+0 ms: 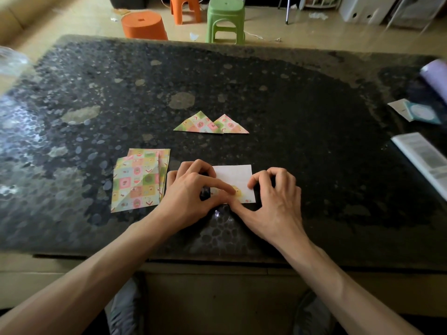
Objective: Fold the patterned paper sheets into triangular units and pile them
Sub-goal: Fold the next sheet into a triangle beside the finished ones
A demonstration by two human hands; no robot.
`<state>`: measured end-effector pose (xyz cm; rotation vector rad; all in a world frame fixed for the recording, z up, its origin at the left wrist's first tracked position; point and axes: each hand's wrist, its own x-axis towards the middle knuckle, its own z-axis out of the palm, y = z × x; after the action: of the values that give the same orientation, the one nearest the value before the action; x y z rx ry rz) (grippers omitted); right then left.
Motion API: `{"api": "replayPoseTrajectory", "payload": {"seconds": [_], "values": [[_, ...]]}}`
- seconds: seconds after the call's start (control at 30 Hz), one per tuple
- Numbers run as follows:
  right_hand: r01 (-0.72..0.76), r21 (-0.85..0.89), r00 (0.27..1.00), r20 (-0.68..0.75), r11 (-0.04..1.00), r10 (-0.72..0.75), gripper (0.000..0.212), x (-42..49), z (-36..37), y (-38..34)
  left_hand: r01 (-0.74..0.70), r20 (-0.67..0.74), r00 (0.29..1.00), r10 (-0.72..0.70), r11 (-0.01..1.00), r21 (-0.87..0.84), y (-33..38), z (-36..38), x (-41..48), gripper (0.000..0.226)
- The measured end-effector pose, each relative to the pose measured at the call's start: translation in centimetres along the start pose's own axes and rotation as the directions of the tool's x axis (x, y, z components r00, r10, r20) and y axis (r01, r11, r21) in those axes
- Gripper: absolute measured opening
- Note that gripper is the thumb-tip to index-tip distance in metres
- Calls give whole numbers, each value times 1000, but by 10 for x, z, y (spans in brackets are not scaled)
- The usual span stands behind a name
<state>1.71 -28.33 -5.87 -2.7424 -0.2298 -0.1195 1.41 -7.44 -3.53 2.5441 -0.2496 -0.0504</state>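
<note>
Folded sheet (233,175) lies flat, long axis left to right.

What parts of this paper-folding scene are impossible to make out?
Head view only:
- White-backed patterned paper sheet: its left part lies under the left hand; the right hand covers part of its right edge.
- Stack of patterned square sheets: overlap hides the count.
- Purple roll: blurred, cut off by the right edge.

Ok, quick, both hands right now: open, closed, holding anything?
Left hand: curled, pinching the folded sheet near its lower edge.
Right hand: curled, holding the same sheet's right edge.
</note>
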Motion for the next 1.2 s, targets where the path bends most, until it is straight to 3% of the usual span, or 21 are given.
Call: {"api": "replayPoseTrajectory", "payload": {"seconds": [0.3, 0.47, 0.6, 0.8, 1.07, 1.2], "values": [[-12, 23, 998, 57, 1000, 10, 57, 3, -3, -3, -15, 136, 991, 11, 999, 28, -8, -16, 4, 24], [-38, -64, 999, -5, 997, 38, 74, 1, 2, -14, -25, 133, 991, 21, 999, 28, -9, -17, 0, 23], [-55, -76, 997, 43, 996, 58, 73, 5, 0, -17, -22, 189, 982, 17, 1000, 19, -11, -24, 3, 29], [-87, -68, 996, 23, 994, 89, 70, 2, 3, -30, 21, 163, 986, -31, 998, 62, -9, -22, 2, 29], [-127, -5, 948, 295, 992, 123, 62, 21, -25, -20, 40, 186, 981, -48, 998, 46, -7, -24, 2, 30], [-131, 12, 933, 340, 991, 119, 59, 27, -31, -17, 43, 194, 980, -48, 999, 33, -8, -24, 2, 30]]}}
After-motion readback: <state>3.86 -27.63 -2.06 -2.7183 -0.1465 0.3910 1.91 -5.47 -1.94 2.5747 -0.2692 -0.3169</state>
